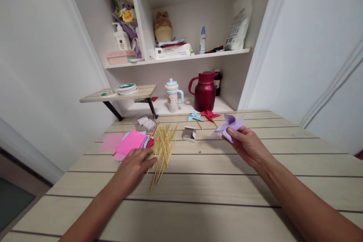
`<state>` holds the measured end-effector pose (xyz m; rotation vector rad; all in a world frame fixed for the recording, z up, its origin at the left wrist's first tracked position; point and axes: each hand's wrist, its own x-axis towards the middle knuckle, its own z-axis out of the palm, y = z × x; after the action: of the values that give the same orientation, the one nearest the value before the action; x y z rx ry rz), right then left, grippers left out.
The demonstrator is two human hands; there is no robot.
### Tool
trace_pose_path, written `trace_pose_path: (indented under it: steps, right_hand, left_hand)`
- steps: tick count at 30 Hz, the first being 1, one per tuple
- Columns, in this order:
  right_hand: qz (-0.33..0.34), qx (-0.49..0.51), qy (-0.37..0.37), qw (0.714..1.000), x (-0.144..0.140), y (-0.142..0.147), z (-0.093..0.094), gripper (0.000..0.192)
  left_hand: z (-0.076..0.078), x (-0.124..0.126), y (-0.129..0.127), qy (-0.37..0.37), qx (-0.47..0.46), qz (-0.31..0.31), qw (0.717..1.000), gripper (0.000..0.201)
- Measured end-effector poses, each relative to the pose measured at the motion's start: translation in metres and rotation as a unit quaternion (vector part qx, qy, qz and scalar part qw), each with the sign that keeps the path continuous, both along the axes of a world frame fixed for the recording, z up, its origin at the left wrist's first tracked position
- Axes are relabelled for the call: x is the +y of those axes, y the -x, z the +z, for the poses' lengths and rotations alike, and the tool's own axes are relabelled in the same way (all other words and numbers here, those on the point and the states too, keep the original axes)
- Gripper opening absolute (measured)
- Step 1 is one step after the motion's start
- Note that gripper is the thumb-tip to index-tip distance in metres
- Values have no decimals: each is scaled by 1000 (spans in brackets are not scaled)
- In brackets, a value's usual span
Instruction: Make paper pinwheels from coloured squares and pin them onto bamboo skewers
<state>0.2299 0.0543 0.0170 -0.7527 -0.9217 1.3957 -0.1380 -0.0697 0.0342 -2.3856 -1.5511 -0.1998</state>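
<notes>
My right hand (246, 144) holds a purple paper pinwheel (230, 124) above the right part of the table, thumb pressed on its middle. I see no stick on this one. My left hand (135, 163) is at the left edge of a loose heap of thin wooden sticks (163, 147), thumb and fingers apart, fingertips at the sticks. Pink paper squares (131, 143) lie partly behind that hand, with blue and red sheets under them. Farther back lie a light blue pinwheel (194, 116) and a red pinwheel (209, 115), each on a stick.
A small open box (189, 134) lies right of the sticks, with a tiny metal piece (199, 151) nearby. A clear container (145, 123) holds white packets. At the back stand a small raised stand (147, 90), a sippy cup (172, 98) and a red jug (204, 92).
</notes>
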Motion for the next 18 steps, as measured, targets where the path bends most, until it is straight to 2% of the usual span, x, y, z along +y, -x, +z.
trace_pose_path:
  steps: [4, 11, 18]
  right_hand:
    - [2, 5, -4, 1000, 2, -1, -1, 25]
    - [2, 15, -4, 1000, 4, -3, -3, 25]
    - [5, 17, -7, 1000, 5, -4, -3, 26]
  left_hand:
    - [-12, -1, 5, -3, 19, 7, 1000, 39]
    - [-35, -4, 20, -44, -20, -5, 999, 49]
    - [-40, -9, 21, -56, -1, 11, 998, 51]
